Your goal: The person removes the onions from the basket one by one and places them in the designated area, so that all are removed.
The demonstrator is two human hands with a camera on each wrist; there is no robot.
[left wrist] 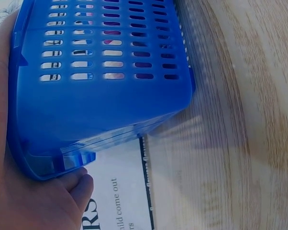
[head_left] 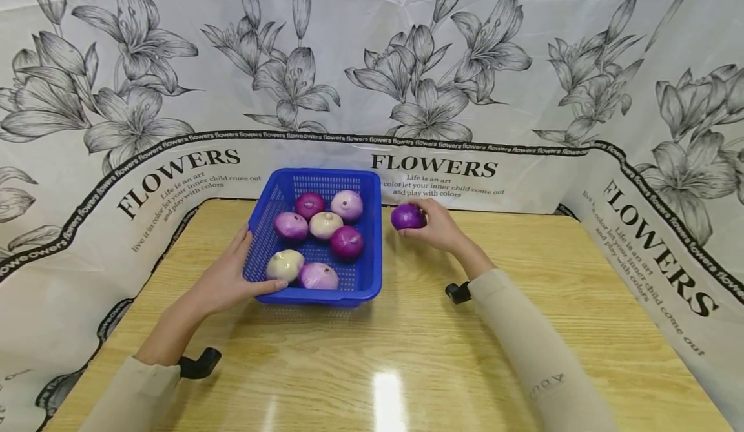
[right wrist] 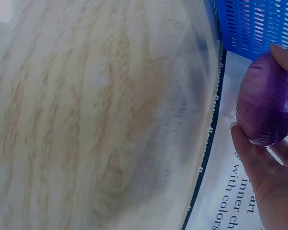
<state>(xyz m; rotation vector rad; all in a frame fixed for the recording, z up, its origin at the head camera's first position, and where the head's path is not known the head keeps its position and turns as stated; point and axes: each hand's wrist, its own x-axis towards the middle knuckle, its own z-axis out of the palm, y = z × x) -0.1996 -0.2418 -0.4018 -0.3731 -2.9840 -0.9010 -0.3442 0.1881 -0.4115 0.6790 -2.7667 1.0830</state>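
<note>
A blue plastic basket (head_left: 372, 270) on the table holds several onions, among them a dark purple onion (head_left: 347, 243), a pale onion (head_left: 285, 266) and a light purple onion (head_left: 318, 276). My left hand (head_left: 223, 281) grips its near left corner, the thumb over the front rim and the fingers along the left side. In the left wrist view, fingertips (left wrist: 82, 189) curl beneath the basket's rim. To the right of the basket, my right hand (head_left: 438, 225) holds a purple onion (right wrist: 266, 98) between thumb and fingers, apart from the basket wall.
The wooden table (head_left: 325, 361) spreads in front and to the right. Behind and along both sides hangs a white cloth (head_left: 325, 109) printed with flowers and lettering. A black wrist mount (head_left: 200, 362) juts from the left sleeve, another mount (head_left: 458, 292) from the right.
</note>
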